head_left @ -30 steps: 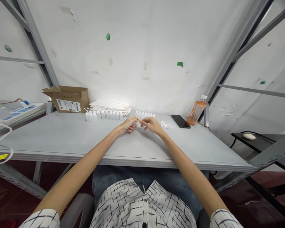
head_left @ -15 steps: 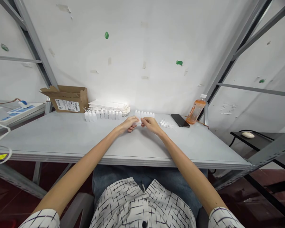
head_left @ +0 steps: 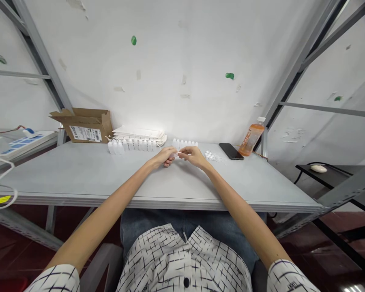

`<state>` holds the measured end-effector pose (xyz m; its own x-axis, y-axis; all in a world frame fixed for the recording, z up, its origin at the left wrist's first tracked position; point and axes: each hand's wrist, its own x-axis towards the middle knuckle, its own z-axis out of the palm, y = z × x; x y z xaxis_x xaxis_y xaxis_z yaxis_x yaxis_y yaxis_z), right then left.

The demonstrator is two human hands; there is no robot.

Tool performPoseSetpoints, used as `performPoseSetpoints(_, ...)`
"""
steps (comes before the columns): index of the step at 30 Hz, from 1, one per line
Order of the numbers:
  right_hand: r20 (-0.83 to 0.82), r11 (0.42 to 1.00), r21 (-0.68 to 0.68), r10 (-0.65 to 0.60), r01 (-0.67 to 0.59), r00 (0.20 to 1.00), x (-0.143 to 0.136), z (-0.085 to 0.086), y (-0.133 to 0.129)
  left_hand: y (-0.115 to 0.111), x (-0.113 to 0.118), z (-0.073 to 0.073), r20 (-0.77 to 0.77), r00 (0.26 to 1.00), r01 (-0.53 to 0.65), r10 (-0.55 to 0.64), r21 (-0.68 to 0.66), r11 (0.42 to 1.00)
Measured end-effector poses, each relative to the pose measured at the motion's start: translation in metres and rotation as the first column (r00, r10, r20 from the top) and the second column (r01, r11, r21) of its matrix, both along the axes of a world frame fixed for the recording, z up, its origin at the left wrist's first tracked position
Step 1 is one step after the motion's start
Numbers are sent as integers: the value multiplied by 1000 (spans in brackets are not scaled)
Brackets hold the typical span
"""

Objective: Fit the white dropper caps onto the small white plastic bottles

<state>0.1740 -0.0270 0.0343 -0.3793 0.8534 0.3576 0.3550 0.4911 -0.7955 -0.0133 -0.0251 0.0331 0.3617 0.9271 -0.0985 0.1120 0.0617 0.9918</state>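
My left hand (head_left: 165,157) is closed around a small white squeeze bottle (head_left: 174,154), mostly hidden by the fingers. Fingertips of my right hand (head_left: 193,155) meet at the bottle's end, pinching a small white piece that looks like a cap. Both hands are close together above the table's middle. Behind and left of them stands a row of small white bottles (head_left: 135,145). Another group of white bottles (head_left: 185,143) is just beyond my hands. Right of my right hand lies a loose pile of small white caps or nozzle tips (head_left: 211,155).
On the grey table (head_left: 182,188), an open cardboard box (head_left: 86,125) and a stack of white sheets (head_left: 138,133) stand at the back left. A black phone (head_left: 230,151) and an orange drink bottle (head_left: 252,137) are at the back right. A power strip (head_left: 27,142) sits far left.
My right hand has shifted slightly left and turned, its fingertips now closer to my left hand. The left hand stays nearly in place. The view has tilted slightly.
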Motion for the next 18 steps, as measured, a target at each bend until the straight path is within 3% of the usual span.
performPoseSetpoints(18, 105, 999, -21, -34, 37, 994, -2, -7, 4, -3, 2, 1, -55, 998, 31, -30, 17, 999)
